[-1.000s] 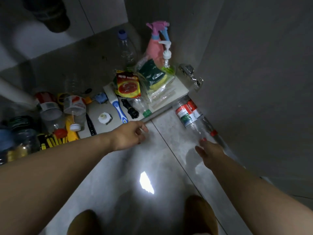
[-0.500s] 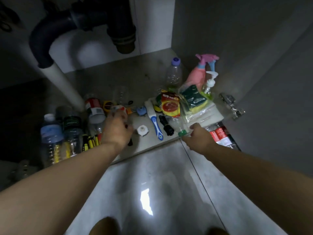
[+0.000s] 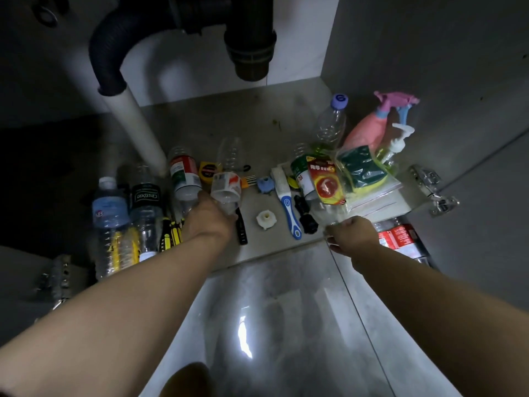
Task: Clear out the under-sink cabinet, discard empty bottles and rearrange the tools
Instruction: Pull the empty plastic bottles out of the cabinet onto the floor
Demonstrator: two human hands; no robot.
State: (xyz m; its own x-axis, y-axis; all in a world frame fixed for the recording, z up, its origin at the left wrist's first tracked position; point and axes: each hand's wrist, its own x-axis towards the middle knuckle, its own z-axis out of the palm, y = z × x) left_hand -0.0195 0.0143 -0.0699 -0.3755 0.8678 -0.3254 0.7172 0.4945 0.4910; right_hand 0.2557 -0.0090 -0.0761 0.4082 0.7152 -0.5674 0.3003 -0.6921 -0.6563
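Note:
Bottles and tools crowd the under-sink cabinet floor (image 3: 257, 116). My left hand (image 3: 210, 220) grips the lower end of a clear bottle with a white and orange label (image 3: 226, 184), which tilts up off the floor. My right hand (image 3: 350, 234) grips the neck end of a clear green-label bottle (image 3: 299, 174) lying under a red packet (image 3: 326, 183). A red-label bottle (image 3: 398, 239) lies on the tiles outside the cabinet, right of that hand. Several more bottles (image 3: 110, 210) stand at the left.
A blue and white brush (image 3: 289, 209), a white plastic nut (image 3: 266, 220), a black part (image 3: 306, 216) and yellow-handled screwdrivers (image 3: 171, 233) lie near the front edge. A pink spray bottle (image 3: 369, 130), a bagged sponge (image 3: 360, 170) and a purple-capped bottle (image 3: 332, 124) fill the right corner. The drain pipe (image 3: 134, 130) slants down at left.
My left hand reached into the cabinet and took hold of the white-label bottle. My right hand left the red-label bottle on the tiles and closed on the green-label bottle's neck.

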